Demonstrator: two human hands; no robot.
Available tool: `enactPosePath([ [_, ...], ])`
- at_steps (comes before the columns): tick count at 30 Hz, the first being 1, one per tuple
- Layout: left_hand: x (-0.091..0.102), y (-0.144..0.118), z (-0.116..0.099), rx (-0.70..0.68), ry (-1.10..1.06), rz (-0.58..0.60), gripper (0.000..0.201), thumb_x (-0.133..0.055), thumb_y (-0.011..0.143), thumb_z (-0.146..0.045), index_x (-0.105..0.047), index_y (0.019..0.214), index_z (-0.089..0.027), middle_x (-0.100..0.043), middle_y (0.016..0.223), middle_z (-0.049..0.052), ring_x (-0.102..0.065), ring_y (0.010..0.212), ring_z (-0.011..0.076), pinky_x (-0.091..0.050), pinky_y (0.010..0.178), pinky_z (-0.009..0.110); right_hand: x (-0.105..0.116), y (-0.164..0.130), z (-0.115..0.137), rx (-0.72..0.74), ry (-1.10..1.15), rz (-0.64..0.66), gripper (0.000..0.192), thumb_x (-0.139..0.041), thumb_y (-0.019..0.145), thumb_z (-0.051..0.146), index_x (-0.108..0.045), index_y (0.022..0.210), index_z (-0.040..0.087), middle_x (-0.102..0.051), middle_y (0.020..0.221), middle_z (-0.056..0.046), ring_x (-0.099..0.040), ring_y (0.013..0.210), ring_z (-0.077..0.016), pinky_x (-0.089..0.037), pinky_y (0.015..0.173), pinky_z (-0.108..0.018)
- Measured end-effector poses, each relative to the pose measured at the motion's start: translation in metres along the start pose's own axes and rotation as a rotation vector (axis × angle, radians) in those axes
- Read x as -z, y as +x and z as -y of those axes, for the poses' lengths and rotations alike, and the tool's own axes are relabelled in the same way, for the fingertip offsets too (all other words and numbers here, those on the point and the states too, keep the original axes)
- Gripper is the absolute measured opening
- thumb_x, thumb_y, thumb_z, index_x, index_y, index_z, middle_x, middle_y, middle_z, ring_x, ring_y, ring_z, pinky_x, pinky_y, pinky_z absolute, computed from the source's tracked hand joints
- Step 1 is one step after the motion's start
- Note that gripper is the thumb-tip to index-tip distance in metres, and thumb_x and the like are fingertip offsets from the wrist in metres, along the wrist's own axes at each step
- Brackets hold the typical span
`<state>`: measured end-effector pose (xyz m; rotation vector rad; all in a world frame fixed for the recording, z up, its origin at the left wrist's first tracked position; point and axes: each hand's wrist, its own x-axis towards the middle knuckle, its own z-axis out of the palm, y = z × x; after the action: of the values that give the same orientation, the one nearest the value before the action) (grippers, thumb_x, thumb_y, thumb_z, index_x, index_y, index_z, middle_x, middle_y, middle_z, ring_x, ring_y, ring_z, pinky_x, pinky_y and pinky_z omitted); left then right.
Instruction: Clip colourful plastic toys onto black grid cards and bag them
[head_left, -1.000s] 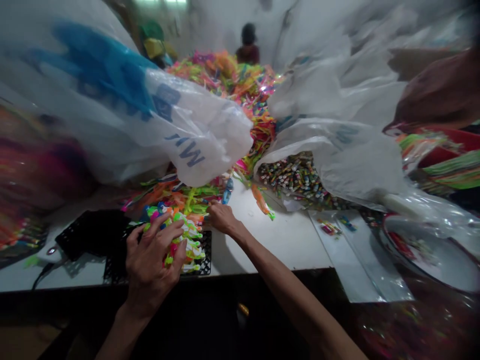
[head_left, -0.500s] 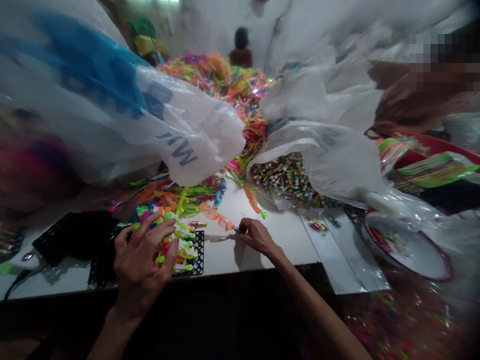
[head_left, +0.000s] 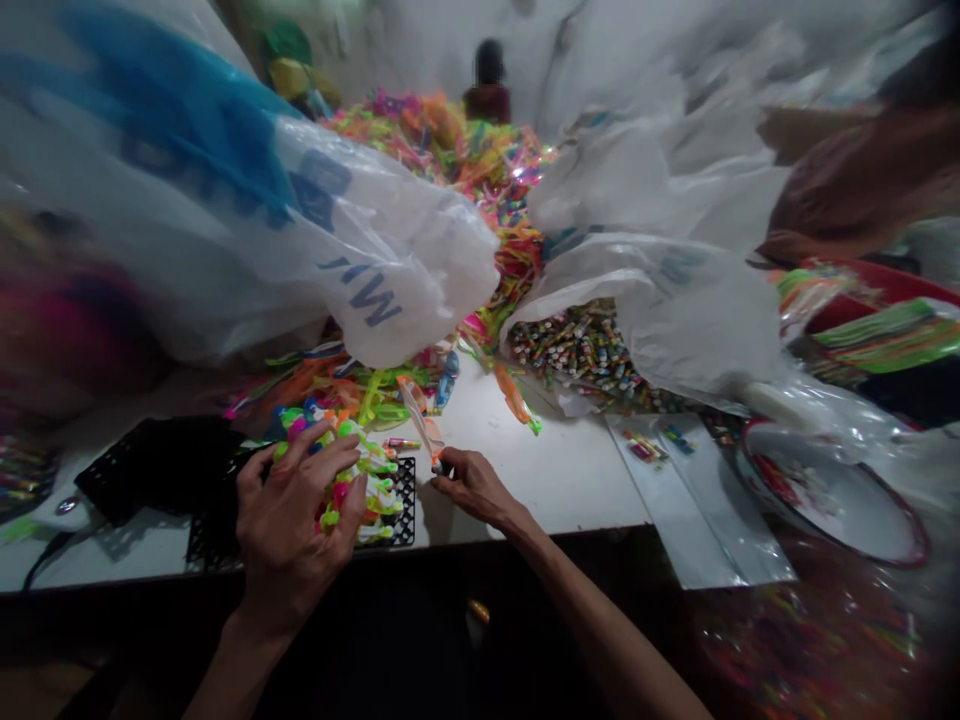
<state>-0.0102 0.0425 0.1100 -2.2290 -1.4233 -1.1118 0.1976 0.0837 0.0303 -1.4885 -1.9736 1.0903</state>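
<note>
Your left hand (head_left: 289, 525) lies spread, fingers curled over the neon toy bundle (head_left: 352, 480) on the black grid tray (head_left: 394, 515) at the table edge (head_left: 525, 530). Your right hand (head_left: 472, 485) pinches an orange packet (head_left: 420, 420) upright; bare tabletop lies beside it.

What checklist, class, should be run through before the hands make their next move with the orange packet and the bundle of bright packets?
1. Right hand pinches the orange packet by its lower end: ok.
2. Orange packet lifted off the white table: ok.
3. Left hand grips the bundle of bright packets: ok.
4. Bundle sits over the black tray: ok.
5. Packet intact: cannot tell, blurred.
</note>
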Motion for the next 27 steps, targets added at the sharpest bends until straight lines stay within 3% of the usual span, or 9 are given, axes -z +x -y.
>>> enactPosePath([
  [5,0.002,0.001,-0.001,0.002,-0.017,-0.003,0.027,-0.065,0.077,-0.013,-0.055,0.102,-0.019,-0.07,0.103,0.009,-0.058,0.113,0.0266,-0.036,0.099,0.046,-0.005,0.006,0.0,0.017,-0.156,-0.046,0.006,-0.049,0.07,0.012,-0.049,0.069,0.017,-0.05,0.079,0.0,-0.044,0.069,-0.0115,-0.027,0.061,-0.022],
  [10,0.002,0.001,-0.002,0.011,-0.016,0.003,0.026,-0.064,0.078,-0.013,-0.055,0.102,-0.019,-0.07,0.103,0.009,-0.058,0.113,0.0271,-0.036,0.099,0.047,-0.009,0.008,0.0,0.026,-0.234,-0.085,0.007,-0.05,0.068,0.011,-0.049,0.07,0.017,-0.051,0.072,0.001,-0.043,0.067,-0.0125,-0.025,0.06,-0.023],
  [18,0.002,0.001,-0.001,0.007,-0.021,0.016,0.029,-0.065,0.076,-0.012,-0.055,0.103,-0.019,-0.07,0.103,0.01,-0.058,0.113,0.0277,-0.035,0.099,0.047,-0.014,0.013,0.01,0.105,0.046,-0.119,0.009,-0.049,0.073,0.013,-0.051,0.065,0.016,-0.045,0.067,0.002,-0.042,0.065,-0.0114,-0.028,0.059,-0.022],
  [21,0.003,0.001,-0.001,0.006,-0.026,0.021,0.031,-0.066,0.075,-0.011,-0.055,0.103,-0.018,-0.07,0.103,0.012,-0.057,0.114,0.0284,-0.036,0.098,0.048,-0.019,0.002,0.009,0.074,0.242,-0.047,0.006,-0.052,0.073,0.014,-0.057,0.075,0.016,-0.047,0.062,0.004,-0.041,0.06,-0.0102,-0.029,0.055,-0.02],
  [24,0.003,0.0,-0.002,0.008,-0.036,0.025,0.032,-0.067,0.074,-0.011,-0.055,0.103,-0.017,-0.07,0.102,0.013,-0.058,0.113,0.0287,-0.036,0.099,0.049,-0.026,-0.019,0.01,0.061,0.352,0.007,0.023,-0.055,0.074,0.015,-0.06,0.096,0.017,-0.053,0.066,0.004,-0.043,0.059,-0.0098,-0.031,0.054,-0.019],
  [27,0.002,0.0,-0.002,0.018,-0.032,0.03,0.033,-0.067,0.074,-0.012,-0.055,0.105,-0.018,-0.07,0.103,0.012,-0.057,0.114,0.0286,-0.035,0.099,0.049,-0.035,-0.038,0.012,0.083,0.353,0.0,0.041,-0.052,0.077,0.015,-0.051,0.117,0.018,-0.058,0.071,0.002,-0.046,0.059,-0.0106,-0.034,0.055,-0.02],
])
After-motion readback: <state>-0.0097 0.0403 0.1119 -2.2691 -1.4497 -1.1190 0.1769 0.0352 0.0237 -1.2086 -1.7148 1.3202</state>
